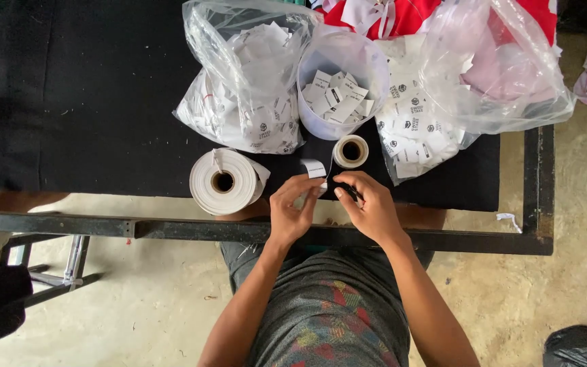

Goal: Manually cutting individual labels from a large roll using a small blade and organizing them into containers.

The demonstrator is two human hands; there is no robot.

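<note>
My left hand [293, 209] pinches a small white label strip [314, 168] at the near edge of the black table [76, 102]. My right hand [369, 204] is closed beside it, fingertips touching the same strip, and something dark shows between its fingers. The strip leads up to a small, nearly used-up white roll [351, 151] just beyond the hands. A large white label roll [224, 181] lies to the left of my left hand.
Clear plastic bags [253, 88] of printed white labels and a white tub [341, 81] of cut labels stand at the back. A larger bag [484, 75] is at the right, red cloth [409, 13] behind. A metal frame bar [103, 226] runs along the table front.
</note>
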